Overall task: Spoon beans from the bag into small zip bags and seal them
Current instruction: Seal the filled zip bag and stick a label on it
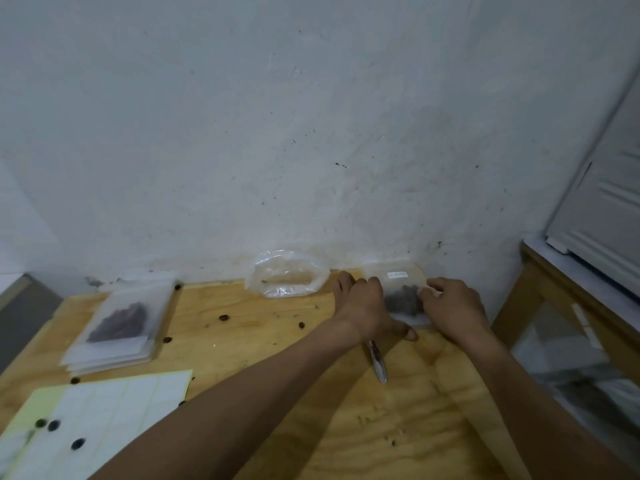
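Note:
A small zip bag (403, 296) with dark beans inside and a white label near its top lies flat at the table's back right, against the wall. My left hand (363, 306) presses on its left side, fingers spread. My right hand (450, 306) grips its right edge with curled fingers. A metal spoon (378, 363) lies under my left wrist, and only its handle shows. The clear plastic bean bag (287, 276) sits open at the back centre, left of my hands.
A stack of zip bags (121, 323), the top one holding beans, lies at the left. A sheet of white labels (97, 417) sits front left. Loose beans (224, 318) dot the wooden table (242, 358). A wooden frame (540, 282) stands close on the right.

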The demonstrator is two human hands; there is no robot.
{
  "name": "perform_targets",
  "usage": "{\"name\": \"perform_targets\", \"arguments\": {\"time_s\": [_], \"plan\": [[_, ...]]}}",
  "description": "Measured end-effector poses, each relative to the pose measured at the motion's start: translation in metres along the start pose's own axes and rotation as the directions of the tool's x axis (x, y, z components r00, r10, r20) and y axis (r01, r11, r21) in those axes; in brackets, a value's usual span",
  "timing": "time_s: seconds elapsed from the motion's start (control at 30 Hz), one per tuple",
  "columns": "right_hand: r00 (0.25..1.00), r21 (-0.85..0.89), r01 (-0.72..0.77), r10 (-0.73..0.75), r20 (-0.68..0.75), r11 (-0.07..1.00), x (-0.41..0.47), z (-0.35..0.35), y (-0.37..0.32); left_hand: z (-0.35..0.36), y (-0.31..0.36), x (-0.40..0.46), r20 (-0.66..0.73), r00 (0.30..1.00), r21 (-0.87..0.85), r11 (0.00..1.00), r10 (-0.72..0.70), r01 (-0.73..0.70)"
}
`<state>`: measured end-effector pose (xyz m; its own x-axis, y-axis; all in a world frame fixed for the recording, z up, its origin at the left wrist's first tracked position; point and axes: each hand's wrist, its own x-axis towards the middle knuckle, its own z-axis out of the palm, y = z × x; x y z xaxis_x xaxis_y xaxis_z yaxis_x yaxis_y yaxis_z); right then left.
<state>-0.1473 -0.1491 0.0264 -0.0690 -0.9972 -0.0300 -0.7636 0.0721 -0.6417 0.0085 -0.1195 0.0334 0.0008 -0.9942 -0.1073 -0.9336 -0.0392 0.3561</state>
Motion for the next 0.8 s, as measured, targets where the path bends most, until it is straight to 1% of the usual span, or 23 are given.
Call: {"name": "perform_targets", "arguments": {"time_s": [0.1, 0.23, 0.33, 0.4, 0.47, 0.53, 0.6, 0.7, 0.8], "plan": [[0.997, -0.02, 0.06, -0.061, -0.053, 0.998, -0.006, -0.009, -0.017, -0.019, -0.01, -0.01, -0.098, 0.995, -0.055, 0.998, 0.037, -0.042], [0.979, -0.008, 0.192, -0.192, -0.075, 0.981, -0.02, -0.012, -0.056, -0.048, -0.042, -0.03, -0.239, 0.968, -0.101, 0.99, 0.075, -0.102], [0.948, 0.016, 0.31, -0.307, -0.085, 0.951, -0.035, -0.005, -0.098, -0.072, -0.077, -0.053, -0.346, 0.938, -0.2, 0.973, 0.038, -0.113], [0.919, 0.034, 0.391, -0.388, -0.073, 0.92, -0.046, 0.005, -0.129, -0.091, -0.105, -0.071, -0.412, 0.911, -0.237, 0.968, -0.021, -0.086], [0.89, 0.054, 0.455, -0.454, -0.039, 0.889, -0.058, 0.02, -0.16, -0.11, -0.137, -0.089, -0.452, 0.886, -0.238, 0.971, -0.101, -0.012], [0.867, 0.085, 0.495, -0.498, 0.011, 0.865, -0.07, 0.04, -0.189, -0.127, -0.172, -0.109, -0.453, 0.87, -0.231, 0.968, -0.198, 0.099], [0.838, 0.099, 0.531, -0.539, 0.083, 0.842, -0.083, 0.062, -0.215, -0.141, -0.209, -0.129, -0.411, 0.862, -0.202, 0.952, -0.297, 0.232], [0.788, 0.101, 0.571, -0.578, 0.212, 0.815, -0.1, 0.104, -0.245, -0.149, -0.263, -0.157, -0.318, 0.833, -0.181, 0.891, -0.453, 0.415], [0.763, 0.07, 0.554, -0.54, 0.355, 0.829, -0.116, 0.148, -0.266, -0.144, -0.305, -0.177, -0.248, 0.782, -0.211, 0.82, -0.572, 0.533]]}}
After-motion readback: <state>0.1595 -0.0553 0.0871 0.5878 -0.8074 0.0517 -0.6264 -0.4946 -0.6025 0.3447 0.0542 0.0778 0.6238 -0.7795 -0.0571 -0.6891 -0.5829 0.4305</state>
